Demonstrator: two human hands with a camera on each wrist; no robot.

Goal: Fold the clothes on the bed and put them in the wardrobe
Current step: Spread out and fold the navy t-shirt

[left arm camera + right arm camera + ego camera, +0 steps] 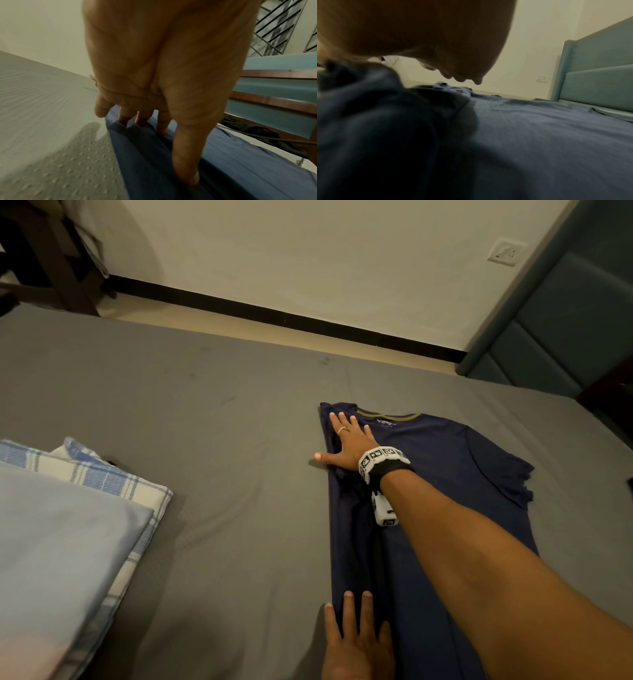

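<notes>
A: Nearest the camera, what is the left hand (358,642) doing?

B: It lies flat with straight fingers on the near end of the T-shirt (445,474), pressing the folded left edge down. It grips nothing.

A: And the shirt itself?

B: It is spread on the bed (205,412), long axis running away from the person, hem near, collar far. Its left side is already turned in, which makes a straight crease; the right sleeve is spread out to the right.

A: Farther out?

B: The right arm crosses over the shirt, and the right hand (346,443) rests palm down near the collar on that same crease, fingers spread and straight, thumb reaching off onto the sheet. It holds nothing either.

A: So which hand suits the next fold?

B: I judge the right sleeve comes next. It lies to the right of both hands, and the right hand is nearer to it.

A: Anything else nearby?

B: Folded checked and blue cloths (78,508) lie well apart to the left. No wardrobe is in view.
</notes>
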